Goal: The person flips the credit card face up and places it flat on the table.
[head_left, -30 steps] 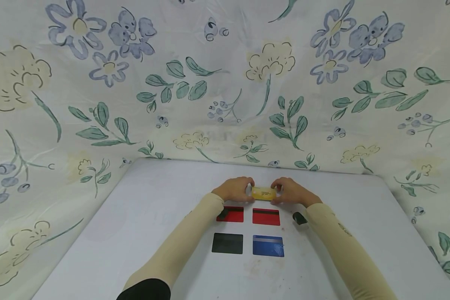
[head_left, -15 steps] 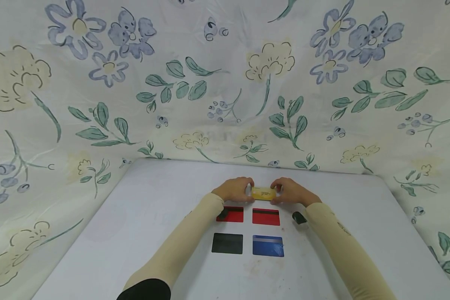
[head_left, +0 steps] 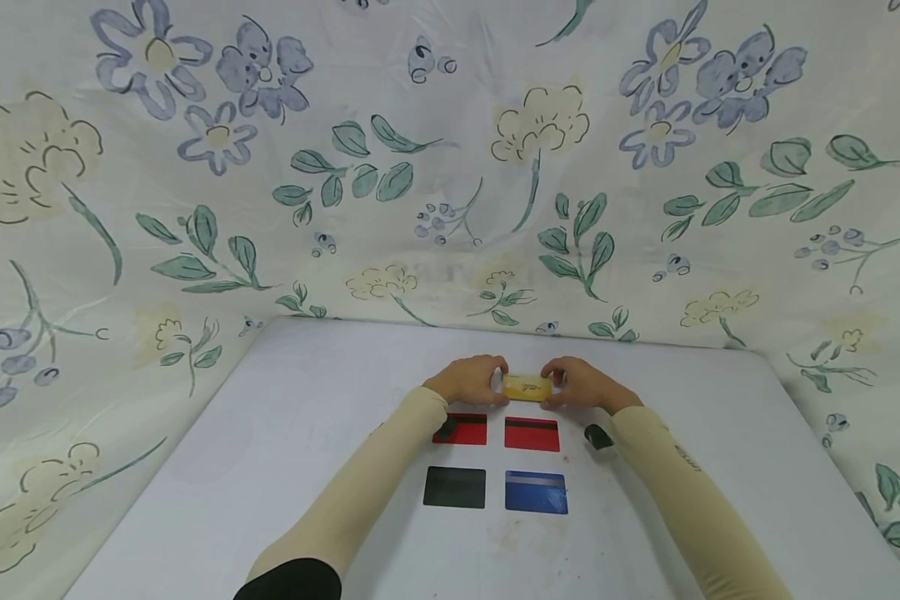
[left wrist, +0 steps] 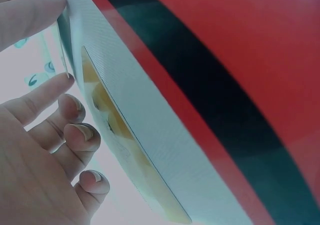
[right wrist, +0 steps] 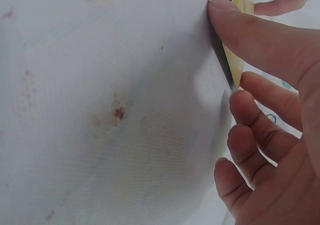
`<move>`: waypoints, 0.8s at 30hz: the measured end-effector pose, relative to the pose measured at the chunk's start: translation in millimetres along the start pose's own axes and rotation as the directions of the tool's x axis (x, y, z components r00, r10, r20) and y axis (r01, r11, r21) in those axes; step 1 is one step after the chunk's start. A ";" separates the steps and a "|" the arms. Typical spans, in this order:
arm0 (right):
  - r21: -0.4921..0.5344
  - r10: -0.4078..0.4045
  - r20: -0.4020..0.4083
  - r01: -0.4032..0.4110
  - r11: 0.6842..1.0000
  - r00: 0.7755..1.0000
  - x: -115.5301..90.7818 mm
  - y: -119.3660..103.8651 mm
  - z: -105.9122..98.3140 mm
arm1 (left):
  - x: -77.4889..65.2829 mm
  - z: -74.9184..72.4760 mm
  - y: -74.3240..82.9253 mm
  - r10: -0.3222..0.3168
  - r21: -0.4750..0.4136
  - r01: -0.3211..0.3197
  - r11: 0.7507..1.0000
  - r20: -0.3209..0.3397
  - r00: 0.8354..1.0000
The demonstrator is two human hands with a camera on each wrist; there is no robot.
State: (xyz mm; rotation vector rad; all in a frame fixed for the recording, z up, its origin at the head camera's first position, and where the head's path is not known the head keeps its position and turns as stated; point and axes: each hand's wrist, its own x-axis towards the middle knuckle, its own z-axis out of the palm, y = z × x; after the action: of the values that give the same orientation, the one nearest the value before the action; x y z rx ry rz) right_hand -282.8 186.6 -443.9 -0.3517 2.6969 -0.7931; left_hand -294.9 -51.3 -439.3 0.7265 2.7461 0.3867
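Note:
At the far part of the white table, a yellow card (head_left: 527, 387) is held by both hands. My left hand (head_left: 468, 379) pinches its left end between thumb and forefinger, and my right hand (head_left: 587, 385) does likewise at the right end. The right wrist view shows the yellow card (right wrist: 233, 60) nearly edge-on at the thumb, the other fingers loosely bent. Nearer to me lie a left red card (head_left: 468, 428), partly covered by the left wrist's dark camera, a right red card (head_left: 532, 437), a black card (head_left: 454, 487) and a blue card (head_left: 536, 493).
The white table (head_left: 217, 467) reaches back to a hanging cloth (head_left: 450, 183) with printed flowers. A small dark object (head_left: 598, 437) shows below the right wrist. Brownish stains (right wrist: 118, 112) mark the tabletop.

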 end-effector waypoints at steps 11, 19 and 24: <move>0.004 -0.014 -0.003 0.014 1.000 1.000 0.4 1.1 0.7 | -1.1 0.2 0.7 -0.003 0.004 0.003 1.000 -0.005 1.000; -0.001 -0.024 -0.003 0.024 1.000 1.000 -0.5 1.3 0.8 | -0.8 1.4 -2.1 0.010 0.005 -0.010 1.000 -0.012 1.000; 0.001 -0.056 -0.013 0.056 0.998 0.998 -2.8 -2.0 -1.5 | -3.0 -2.1 -4.9 0.016 0.001 -0.016 1.000 -0.032 0.999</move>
State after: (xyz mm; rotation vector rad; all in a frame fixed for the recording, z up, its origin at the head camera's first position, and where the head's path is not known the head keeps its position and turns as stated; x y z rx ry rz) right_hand -280.5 186.6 -441.0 -0.4249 2.7087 -0.8153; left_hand -295.3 -57.4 -438.4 0.7491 2.7724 0.4036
